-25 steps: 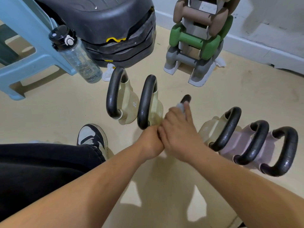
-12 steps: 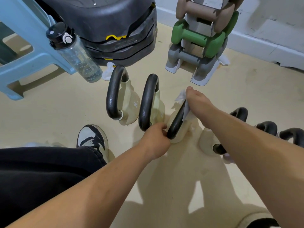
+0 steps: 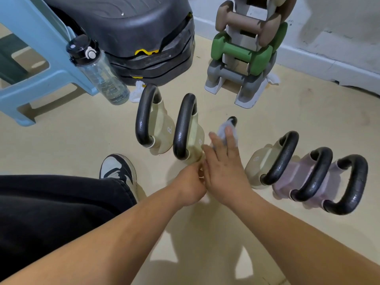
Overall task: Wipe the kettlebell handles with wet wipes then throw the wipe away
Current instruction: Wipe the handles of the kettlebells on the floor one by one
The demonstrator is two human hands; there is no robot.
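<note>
Head view: right hand [image 3: 223, 171] presses wipe [image 3: 227, 130] along away-pointing handle [image 3: 232, 120]; left hand [image 3: 191, 187] grips it.

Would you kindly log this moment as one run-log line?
step: wiping third kettlebell handle | right hand: presses wet wipe on handle | left hand: steadies kettlebell's near end | wipe not discarded

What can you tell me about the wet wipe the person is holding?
The wet wipe is a pale, bluish-white, crumpled sheet that looks thin and damp. It is draped over the black handle of the third kettlebell in the row, leaving only the handle's far tip showing. The right hand lies on it with its fingers stretched along the handle, pressing the wipe against it. Most of the wipe is hidden under those fingers.
</note>
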